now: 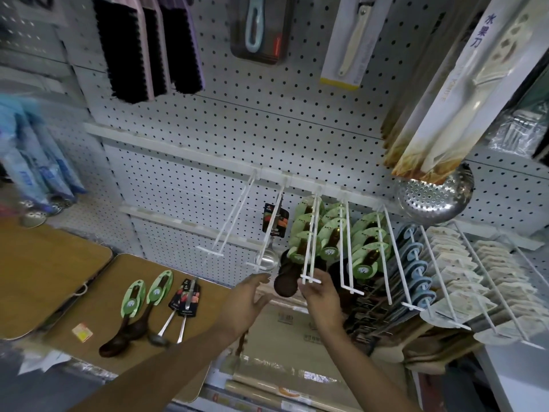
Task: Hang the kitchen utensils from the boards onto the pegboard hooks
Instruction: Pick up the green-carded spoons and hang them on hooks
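Note:
Two dark wooden spoons on green cards [132, 298] and two steel ladles on black cards [185, 295] lie on the brown board [98, 292] at lower left. On the pegboard [267, 129], one white hook [269, 233] carries a steel ladle [267, 260]. The hook beside it [312, 242] carries several green-carded wooden spoons, the front one [285, 283] hanging low. My right hand [322, 295] pinches the front tip of that hook. My left hand [248, 301] is spread and holds nothing, just below the hung ladle's bowl.
An empty white hook [228, 227] juts out left of the ladle hook. To the right, hooks hold blue utensils [416, 269] and pale carded items [463, 281]. A steel skimmer [433, 197] and boxed knives [445, 99] hang above. A second board [38, 272] lies far left, boxes below.

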Demonstrator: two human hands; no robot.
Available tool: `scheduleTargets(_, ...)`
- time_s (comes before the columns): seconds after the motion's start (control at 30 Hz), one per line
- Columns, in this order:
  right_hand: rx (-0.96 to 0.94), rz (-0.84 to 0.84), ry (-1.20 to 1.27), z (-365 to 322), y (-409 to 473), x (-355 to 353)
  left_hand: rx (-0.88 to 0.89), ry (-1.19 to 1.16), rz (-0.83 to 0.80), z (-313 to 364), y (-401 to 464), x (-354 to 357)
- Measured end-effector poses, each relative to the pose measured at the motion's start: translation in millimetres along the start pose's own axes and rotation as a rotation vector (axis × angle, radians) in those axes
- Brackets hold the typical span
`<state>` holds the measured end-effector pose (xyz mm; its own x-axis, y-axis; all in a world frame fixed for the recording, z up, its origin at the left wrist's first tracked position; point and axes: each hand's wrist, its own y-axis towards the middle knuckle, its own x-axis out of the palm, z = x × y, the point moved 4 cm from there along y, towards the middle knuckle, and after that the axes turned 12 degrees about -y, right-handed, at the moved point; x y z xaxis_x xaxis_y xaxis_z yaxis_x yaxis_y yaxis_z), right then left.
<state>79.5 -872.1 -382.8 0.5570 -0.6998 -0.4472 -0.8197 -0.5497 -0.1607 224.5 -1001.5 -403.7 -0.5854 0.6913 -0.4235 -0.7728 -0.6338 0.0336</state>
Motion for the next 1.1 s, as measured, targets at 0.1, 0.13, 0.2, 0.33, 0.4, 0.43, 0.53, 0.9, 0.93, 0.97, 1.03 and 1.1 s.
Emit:
scheduleTargets(0.1, -0.129, -0.008, -0.257, 4, -17, 9, 0.08, 0.077, -0.026, -2, -13, -28)
scheduleTargets(0.13, -0.191, -0.023, -0.308, 0, -23, 12, 0.113, 0.115, -0.031, -3, -17, -38)
scheduleTargets(0.2, -0.324, -0.069, -0.418, -10, -34, 23, 0.177, 0.181, -0.04, -11, -25, -58)
scheduleTargets(0.33, -0.577, -0.112, -0.616, -32, -50, 57, 0.228, 0.273, -0.017, -32, -40, -100)
scheduleTargets(0.4, -0.657, -0.148, -0.66, -41, -56, 79, 0.264, 0.32, -0.013, -42, -47, -122)
scheduleTargets(0.43, -0.691, -0.168, -0.676, -45, -58, 91, 0.293, 0.344, -0.003, -46, -51, -133)
scheduleTargets(0.53, -0.762, -0.205, -0.719, -53, -61, 130, 0.329, 0.384, 0.006, -67, -60, -168)
scheduleTargets(0.9, -0.77, -0.412, -0.834, -64, -62, 292, 0.1, 0.422, 0.017, -193, -88, -270)
scheduleTargets(0.93, -0.76, -0.438, -0.841, -60, -59, 309, 0.077, 0.433, 0.021, -208, -89, -278)
scheduleTargets(0.97, -0.746, -0.462, -0.845, -56, -56, 326, 0.044, 0.446, 0.024, -225, -88, -286)
scheduleTargets(1.03, -0.711, -0.482, -0.87, -47, -49, 360, -0.041, 0.466, 0.012, -262, -86, -299)
scheduleTargets(1.1, -0.659, -0.513, -0.925, -36, -41, 394, -0.092, 0.479, -0.009, -305, -83, -310)
